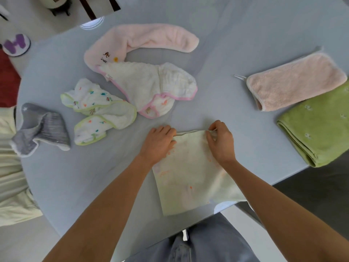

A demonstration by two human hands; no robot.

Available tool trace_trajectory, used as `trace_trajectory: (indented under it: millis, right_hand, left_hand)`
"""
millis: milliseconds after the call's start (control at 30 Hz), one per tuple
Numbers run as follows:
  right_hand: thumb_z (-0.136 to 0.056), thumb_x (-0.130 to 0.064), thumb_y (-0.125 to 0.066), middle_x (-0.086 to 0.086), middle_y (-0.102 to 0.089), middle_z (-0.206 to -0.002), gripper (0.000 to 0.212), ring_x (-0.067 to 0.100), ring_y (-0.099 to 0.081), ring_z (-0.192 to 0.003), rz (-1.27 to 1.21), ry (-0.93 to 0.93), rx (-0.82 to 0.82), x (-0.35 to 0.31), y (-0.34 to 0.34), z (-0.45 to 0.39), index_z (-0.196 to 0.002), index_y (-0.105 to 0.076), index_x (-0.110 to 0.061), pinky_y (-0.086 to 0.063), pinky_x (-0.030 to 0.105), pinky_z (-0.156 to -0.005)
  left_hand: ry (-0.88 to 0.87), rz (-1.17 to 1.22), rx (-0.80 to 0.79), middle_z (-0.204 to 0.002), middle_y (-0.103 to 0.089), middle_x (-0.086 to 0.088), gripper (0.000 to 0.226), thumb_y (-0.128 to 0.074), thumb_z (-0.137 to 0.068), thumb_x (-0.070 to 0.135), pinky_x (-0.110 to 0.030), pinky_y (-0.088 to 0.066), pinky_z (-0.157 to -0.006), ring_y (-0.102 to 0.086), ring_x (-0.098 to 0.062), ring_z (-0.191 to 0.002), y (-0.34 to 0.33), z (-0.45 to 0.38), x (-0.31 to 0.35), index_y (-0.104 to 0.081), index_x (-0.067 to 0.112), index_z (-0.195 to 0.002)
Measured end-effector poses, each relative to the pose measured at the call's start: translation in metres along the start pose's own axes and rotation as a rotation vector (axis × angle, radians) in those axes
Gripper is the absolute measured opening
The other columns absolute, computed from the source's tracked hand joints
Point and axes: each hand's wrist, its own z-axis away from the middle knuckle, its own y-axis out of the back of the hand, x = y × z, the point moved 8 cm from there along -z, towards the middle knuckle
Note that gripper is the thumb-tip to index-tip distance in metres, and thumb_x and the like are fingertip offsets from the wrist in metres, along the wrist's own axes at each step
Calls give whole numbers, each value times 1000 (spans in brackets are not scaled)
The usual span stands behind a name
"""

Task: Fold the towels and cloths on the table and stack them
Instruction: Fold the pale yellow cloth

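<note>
I stand at a pale grey-blue counter (245, 35) with a rounded far edge on my left and a straight edge on my right. Beyond its far left rim lies a light floor with a round white disc (16, 45) bearing a purple shape, and something red just nearer than it. A pale yellow fabric (11, 167) hangs off the counter's left edge.

My left hand (157, 143) and right hand (221, 141) both pinch the far edge of a pale cream cloth (190, 176), fingers curled on the hem, the left grip at its left corner and the right grip near its right corner. The cloth lies flat, running from my grips back toward me, its near right part draped over the counter's edge. It is faintly printed with orange and pink marks and looks doubled at the far edge.

Left of my left grip and a little farther lie a crumpled white cloth with green trim (98, 112) and, farther left, a rumpled grey cloth (41, 129). Beyond my grips sits a white cloth with pink trim (151, 87), bunched, its far left corner lying on a long curved pink towel (143, 38). Right of my right grip, well apart, a folded peach towel (294, 84) lies beside a folded green towel (321, 125).
</note>
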Motion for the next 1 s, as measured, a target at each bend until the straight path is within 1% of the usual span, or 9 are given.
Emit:
trace_trajectory:
  millis: [167,300,400,500,600,700,800,900,1000]
  right_hand:
    - [-84,0,-51,6,-53,-81,8,25,-50,-73,159,115,-52,0,-3,-2,-85,-48,-7,-46,40,-67]
    - [-86,2,-48,8,-53,-76,7,27,-48,-71,175,118,-67,5,-2,-11,-85,-46,-5,-43,39,-63]
    - [-88,2,-46,10,-53,-76,7,28,-47,-72,190,131,-73,2,-6,-20,-85,-47,-4,-42,40,-63]
    - [-86,6,-45,14,-54,-86,11,31,-49,-81,222,149,-73,-3,-11,-29,-90,-52,-1,-43,41,-69]
    - [-80,5,-53,16,-55,-109,29,33,-50,-99,259,154,1,-6,-6,-24,-108,-56,-1,-43,41,-85]
    - [-86,-3,-56,14,-55,-113,28,30,-50,-100,175,69,113,4,13,5,-114,-54,-2,-39,37,-89]
    - [-92,-12,-53,8,-57,-102,23,26,-54,-95,107,-53,101,26,27,44,-115,-51,-6,-45,37,-82]
    - [-96,-20,-47,4,-59,-92,24,27,-58,-88,120,-161,-44,44,26,78,-117,-47,-11,-47,38,-74]
    - [-97,-23,-46,8,-63,-100,22,33,-60,-92,166,-201,-74,51,31,103,-116,-45,-12,-49,42,-73]
  left_hand:
    - [16,19,47,-75,-57,-3,18,-40,-89,31,-33,-42,-60,-58,-24,-65,-3,4,-3,-48,16,-84]
    - [85,237,-27,-86,-55,-9,25,-38,-97,28,-36,-42,-54,-57,-28,-74,3,-4,-2,-52,8,-90]
    - [99,236,-18,-92,-54,-11,12,-53,-93,16,-39,-43,-59,-57,-32,-80,-2,-8,-10,-49,10,-102]
    - [160,70,-47,-89,-59,-11,58,-85,-58,12,-30,-46,-52,-60,-30,-69,-12,-13,-17,-54,11,-108]
    - [287,-8,73,-117,-59,-12,57,-77,-61,14,-36,-43,-76,-60,-30,-97,3,-12,-11,-59,13,-115]
    - [55,54,176,-127,-58,-5,48,-55,-73,10,-36,-34,-86,-55,-25,-108,5,-7,35,-61,19,-119]
    - [-182,53,63,-136,-54,-1,46,-50,-83,16,-36,-33,-101,-48,-23,-123,-17,-7,84,-57,19,-128]
    - [-111,39,-139,-146,-44,-4,57,-29,-92,39,-43,-31,-112,-41,-27,-134,-36,-17,91,-45,13,-140]
    - [-61,58,-253,-158,-19,-5,74,-7,-89,52,-46,-14,-117,-20,-26,-144,-44,-25,100,-22,14,-150]
